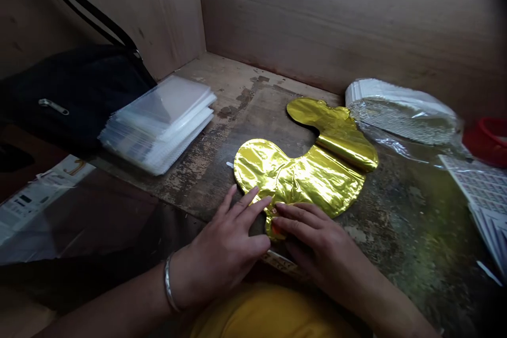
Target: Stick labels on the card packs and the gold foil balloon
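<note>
The left hand (219,251) and right hand (317,245) rest their fingers (253,203), flat and narrowly spread, on the crinkled gold foil balloon (304,182), holding no fold.

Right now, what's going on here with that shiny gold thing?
A person is handling a gold foil balloon lying flat on a worn wooden bench. The fingertips of their left hand rest on its near end, and their right hand lies over the crumpled edge beside it. A stack of clear plastic sleeves sits to the left, next to a black bag.
</note>
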`<act>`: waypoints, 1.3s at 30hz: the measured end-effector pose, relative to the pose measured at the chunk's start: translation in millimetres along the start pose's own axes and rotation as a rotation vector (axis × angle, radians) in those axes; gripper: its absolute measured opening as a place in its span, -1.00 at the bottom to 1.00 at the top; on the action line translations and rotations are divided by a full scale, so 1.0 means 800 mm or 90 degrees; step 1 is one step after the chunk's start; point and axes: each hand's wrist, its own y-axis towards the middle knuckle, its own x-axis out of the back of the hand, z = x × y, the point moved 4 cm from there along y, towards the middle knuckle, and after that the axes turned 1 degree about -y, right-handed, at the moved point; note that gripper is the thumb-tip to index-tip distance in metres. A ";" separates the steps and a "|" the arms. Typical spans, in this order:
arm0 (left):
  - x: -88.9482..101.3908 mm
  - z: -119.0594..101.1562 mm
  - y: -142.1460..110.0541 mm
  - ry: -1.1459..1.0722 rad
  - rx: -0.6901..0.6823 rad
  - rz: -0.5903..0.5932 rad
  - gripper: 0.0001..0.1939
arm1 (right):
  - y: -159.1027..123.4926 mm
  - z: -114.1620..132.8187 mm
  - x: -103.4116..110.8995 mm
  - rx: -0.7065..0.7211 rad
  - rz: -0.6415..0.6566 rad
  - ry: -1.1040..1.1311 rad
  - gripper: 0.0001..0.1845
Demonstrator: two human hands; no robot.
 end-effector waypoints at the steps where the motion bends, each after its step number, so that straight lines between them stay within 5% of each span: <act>1: 0.001 -0.001 -0.004 0.005 0.008 -0.008 -0.89 | 0.000 0.000 -0.002 0.004 0.019 0.006 -0.54; 3: 0.005 -0.002 -0.012 0.008 0.027 -0.031 -0.90 | -0.003 -0.003 -0.007 0.012 0.010 -0.010 -0.51; 9: 0.011 -0.006 -0.011 -0.025 0.044 -0.055 -0.90 | -0.011 0.000 -0.022 0.100 -0.191 -0.083 -0.67; 16: 0.007 -0.006 -0.006 -0.065 0.041 -0.041 -0.90 | 0.006 0.011 -0.016 0.021 -0.179 -0.038 -0.69; 22: 0.006 -0.006 -0.012 -0.082 0.044 -0.051 -0.92 | 0.001 0.009 -0.022 0.054 -0.268 -0.042 -0.77; 26: 0.010 -0.013 -0.010 -0.088 0.039 -0.057 -0.91 | 0.005 -0.014 -0.017 -0.123 -0.217 0.168 -0.89; 33: 0.018 -0.022 0.007 -0.074 0.029 -0.037 -0.88 | 0.027 -0.047 -0.010 -0.336 -0.092 0.450 -0.57; 39: 0.017 -0.022 0.016 -0.076 0.010 0.019 -0.87 | 0.033 -0.057 -0.008 -0.387 -0.022 0.626 -0.55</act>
